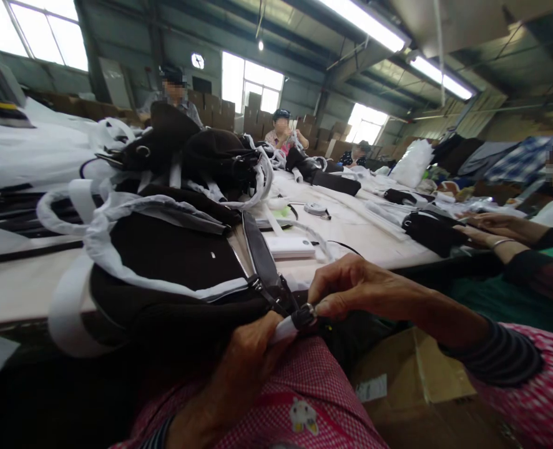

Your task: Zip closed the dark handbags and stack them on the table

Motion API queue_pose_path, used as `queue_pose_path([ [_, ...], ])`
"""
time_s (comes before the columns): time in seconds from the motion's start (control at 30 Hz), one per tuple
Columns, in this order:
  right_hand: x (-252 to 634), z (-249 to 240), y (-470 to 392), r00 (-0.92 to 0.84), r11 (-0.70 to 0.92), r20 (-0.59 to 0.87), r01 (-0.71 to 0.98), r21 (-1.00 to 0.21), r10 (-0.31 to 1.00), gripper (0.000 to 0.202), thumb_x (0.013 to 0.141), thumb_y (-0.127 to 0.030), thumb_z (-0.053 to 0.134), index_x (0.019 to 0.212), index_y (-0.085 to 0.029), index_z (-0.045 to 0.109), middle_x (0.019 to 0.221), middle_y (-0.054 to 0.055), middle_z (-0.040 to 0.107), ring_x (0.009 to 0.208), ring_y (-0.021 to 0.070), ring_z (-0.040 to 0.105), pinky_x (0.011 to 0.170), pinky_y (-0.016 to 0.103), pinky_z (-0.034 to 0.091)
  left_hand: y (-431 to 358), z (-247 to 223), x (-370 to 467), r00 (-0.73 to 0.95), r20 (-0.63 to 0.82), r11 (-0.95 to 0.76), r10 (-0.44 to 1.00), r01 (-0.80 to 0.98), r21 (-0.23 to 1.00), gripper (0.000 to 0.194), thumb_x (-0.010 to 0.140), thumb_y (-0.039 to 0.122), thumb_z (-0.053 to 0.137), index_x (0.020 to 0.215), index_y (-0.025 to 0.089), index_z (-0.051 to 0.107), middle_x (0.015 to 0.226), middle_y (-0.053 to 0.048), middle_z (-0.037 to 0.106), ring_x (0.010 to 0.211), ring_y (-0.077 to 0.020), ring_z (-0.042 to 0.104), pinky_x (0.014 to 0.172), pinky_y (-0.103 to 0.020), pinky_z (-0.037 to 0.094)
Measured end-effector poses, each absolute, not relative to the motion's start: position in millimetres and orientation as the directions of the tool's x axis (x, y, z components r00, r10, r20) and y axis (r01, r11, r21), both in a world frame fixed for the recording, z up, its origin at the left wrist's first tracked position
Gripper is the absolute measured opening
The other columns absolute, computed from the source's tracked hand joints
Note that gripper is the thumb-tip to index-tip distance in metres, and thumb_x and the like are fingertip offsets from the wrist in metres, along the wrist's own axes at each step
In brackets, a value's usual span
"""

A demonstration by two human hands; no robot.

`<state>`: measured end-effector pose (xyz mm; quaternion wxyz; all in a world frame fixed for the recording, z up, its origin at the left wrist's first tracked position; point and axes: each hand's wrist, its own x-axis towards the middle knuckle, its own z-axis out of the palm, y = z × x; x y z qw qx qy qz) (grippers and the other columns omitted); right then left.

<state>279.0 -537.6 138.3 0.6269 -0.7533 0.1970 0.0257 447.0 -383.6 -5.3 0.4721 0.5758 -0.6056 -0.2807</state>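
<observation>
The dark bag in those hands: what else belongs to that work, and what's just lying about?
In hand:
dark bag
strap ring
white wrapping
left hand
right hand

Lying about:
white box
tape roll
cardboard box
piled bags

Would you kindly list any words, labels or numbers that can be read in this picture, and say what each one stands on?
None can be read.
White label on the cardboard box: print too small and blurred.
Small white tag on the dark bag: no legible text.
Round sign on the far wall: blurred.
Cartoon patch on the pink checked sleeve: a picture, no words.
</observation>
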Motion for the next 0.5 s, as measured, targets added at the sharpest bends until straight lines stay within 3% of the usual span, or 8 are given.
queue_pose_path([
  [0.13,276.7,129.3,-535.3,0.909,-0.072,-0.281,-0.317,-0.946,-0.306,0.028,0.078,-0.034,0.086,0.088,-0.009,0.077,0.071,0.001,0.066,0.059,0.0076,0.052,0.054,0.018,0.039,-382.6,-9.2,440.8,0.217,0.341,0.202,-0.915,-0.484,0.851,0.02,0.101,0.03,0.054,0.091,0.018,0.068,0.079,-0.002,0.069,0.069,-0.0151,0.062,0.066,-0.024,0.04],
  [0.23,274.4,125.5,-534.3,0.919,-0.062,-0.259,-0.29,-0.955,-0.297,0.028,0.079,-0.034,0.085,0.088,-0.009,0.076,0.07,0.0,0.064,0.059,0.0074,0.051,0.054,0.018,0.039,-383.4,-2.1,440.5,0.237,0.197,0.108,-0.951,-0.341,0.934,0.021,0.095,0.035,0.064,0.084,0.018,0.067,0.071,0.001,0.061,0.063,-0.0131,0.053,0.061,-0.024,0.036],
  [0.37,270.7,128.9,-536.4,0.947,-0.188,-0.204,-0.254,-0.949,-0.249,0.028,0.083,-0.035,0.082,0.095,-0.01,0.077,0.073,0.0,0.065,0.062,0.0085,0.053,0.056,0.019,0.041,-385.8,10.9,448.7,-0.08,-0.075,-0.084,-0.994,0.112,0.99,0.039,0.081,0.051,0.079,0.076,0.017,0.06,0.059,0.005,0.049,0.05,-0.0084,0.039,0.047,-0.021,0.029],
  [0.5,272.5,138.6,-538.6,0.978,-0.352,-0.141,-0.188,-0.917,-0.156,0.027,0.089,-0.033,0.078,0.102,-0.01,0.077,0.084,0.003,0.07,0.073,0.0112,0.059,0.065,0.021,0.047,-385.6,16.8,458.6,-0.344,-0.062,-0.172,-0.937,0.301,0.938,0.048,0.085,0.06,0.072,0.074,0.014,0.062,0.049,0.004,0.048,0.039,-0.0056,0.034,0.04,-0.019,0.022],
])
